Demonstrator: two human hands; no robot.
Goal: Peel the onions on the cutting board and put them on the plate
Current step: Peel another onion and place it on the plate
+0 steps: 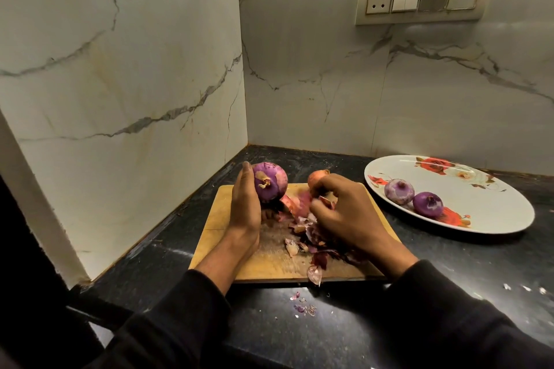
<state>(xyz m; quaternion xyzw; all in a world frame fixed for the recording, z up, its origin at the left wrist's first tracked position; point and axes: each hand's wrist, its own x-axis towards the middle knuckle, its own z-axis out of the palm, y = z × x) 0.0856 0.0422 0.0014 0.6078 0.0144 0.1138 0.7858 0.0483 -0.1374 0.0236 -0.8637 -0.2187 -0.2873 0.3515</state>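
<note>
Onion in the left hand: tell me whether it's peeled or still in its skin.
Mostly peeled. The onion the left hand holds shows glossy purple flesh; a dry tuft remains at one end.

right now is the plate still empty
No, two peeled purple onions already lie side by side on the flowered plate, right of the cutting board.
</note>
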